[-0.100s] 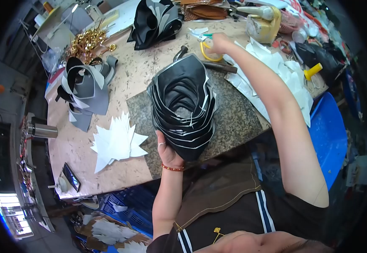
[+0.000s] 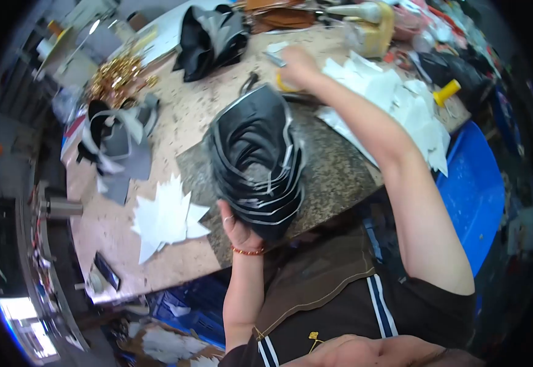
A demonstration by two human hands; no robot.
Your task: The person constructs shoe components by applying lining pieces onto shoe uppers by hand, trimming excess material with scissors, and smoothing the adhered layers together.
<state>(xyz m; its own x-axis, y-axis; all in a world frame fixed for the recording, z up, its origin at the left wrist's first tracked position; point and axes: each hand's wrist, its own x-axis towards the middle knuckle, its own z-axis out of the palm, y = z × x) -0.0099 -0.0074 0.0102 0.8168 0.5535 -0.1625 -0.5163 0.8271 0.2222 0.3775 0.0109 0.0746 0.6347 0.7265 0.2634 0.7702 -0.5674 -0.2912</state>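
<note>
A nested stack of black shoe uppers with pale edges stands over the dark stone slab, several layers deep. Its near end rests in my left hand, the thumb along the side and the other fingers hidden beneath. My right hand reaches to the far side of the table, closed around scissors. A metal blade sticks out to the left of the fingers, and part of a yellow handle shows below them; the rest is covered and blurred.
White cut pieces lie left of the slab, with more under my right forearm. Grey uppers, another dark bundle, gold-coloured pieces and a phone are on the table. A blue bin stands at right.
My right hand has closed over the scissors, covering the green handle seen before. The whole view has shifted slightly, and my left hand still supports the stack.
</note>
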